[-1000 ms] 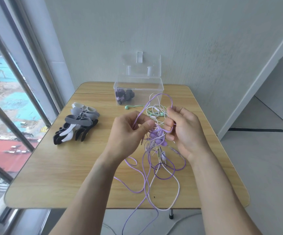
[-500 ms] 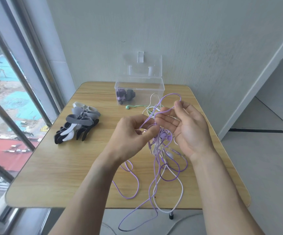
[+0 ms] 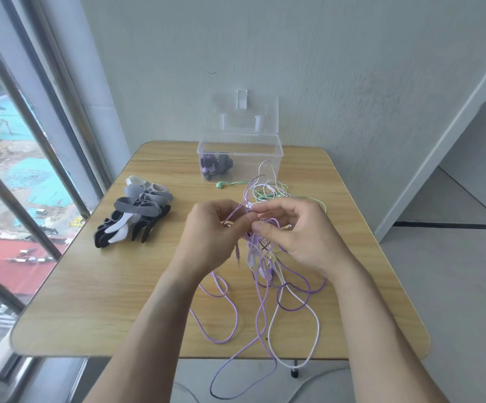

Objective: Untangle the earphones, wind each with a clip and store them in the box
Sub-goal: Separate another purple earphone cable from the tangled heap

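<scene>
At the centre of the frame we see cables (image 3: 260, 303) in lilac, darker purple and white. Behind them, just above centre, lie mint-green earphones (image 3: 221, 185). The bench (image 3: 96, 292) is pale wood with a fine lengthwise grain. At centre left we see clips (image 3: 137, 212) in black, grey and white. The box (image 3: 268, 154) at upper centre is clear, with a purple and dark grey bundle (image 3: 216, 166) inside. The wall (image 3: 323, 68) behind is pale grey-green.

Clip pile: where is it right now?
In the head view, the pile of clips lies on the table at its left side near the window, left of the left hand and in front-left of the clear box.
</scene>
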`<state>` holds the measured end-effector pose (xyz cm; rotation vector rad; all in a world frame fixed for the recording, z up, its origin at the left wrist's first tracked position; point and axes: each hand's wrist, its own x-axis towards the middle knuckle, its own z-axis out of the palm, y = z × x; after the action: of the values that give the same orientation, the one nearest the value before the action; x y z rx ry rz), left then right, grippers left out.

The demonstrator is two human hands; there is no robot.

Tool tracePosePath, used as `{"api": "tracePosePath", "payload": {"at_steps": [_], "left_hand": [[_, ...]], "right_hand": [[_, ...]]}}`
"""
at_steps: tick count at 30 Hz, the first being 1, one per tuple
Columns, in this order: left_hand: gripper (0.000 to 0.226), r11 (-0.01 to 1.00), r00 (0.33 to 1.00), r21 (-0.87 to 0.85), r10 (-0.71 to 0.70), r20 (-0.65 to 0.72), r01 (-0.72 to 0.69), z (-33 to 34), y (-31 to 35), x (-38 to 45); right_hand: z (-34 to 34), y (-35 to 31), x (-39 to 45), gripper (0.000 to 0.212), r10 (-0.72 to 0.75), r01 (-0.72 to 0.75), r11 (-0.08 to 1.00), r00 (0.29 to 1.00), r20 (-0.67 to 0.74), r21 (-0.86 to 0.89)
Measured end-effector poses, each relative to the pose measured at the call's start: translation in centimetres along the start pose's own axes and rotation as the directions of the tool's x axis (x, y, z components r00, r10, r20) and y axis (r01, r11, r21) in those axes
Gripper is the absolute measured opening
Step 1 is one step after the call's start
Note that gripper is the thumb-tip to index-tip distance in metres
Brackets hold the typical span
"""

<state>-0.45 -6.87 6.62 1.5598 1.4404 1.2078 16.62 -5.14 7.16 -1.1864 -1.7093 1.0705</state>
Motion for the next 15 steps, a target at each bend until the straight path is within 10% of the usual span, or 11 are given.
{"api": "tracePosePath", "payload": {"at_steps": [15], "left_hand": [[0.011,0.971,0.995,0.239,0.045,-0.086,-0.023,0.77,-1.03,0.39]], "right_hand": [[0.47,0.68,0.14,0.017,-0.002,-0.009,0.962,0.999,-0.041,-0.272]]}}
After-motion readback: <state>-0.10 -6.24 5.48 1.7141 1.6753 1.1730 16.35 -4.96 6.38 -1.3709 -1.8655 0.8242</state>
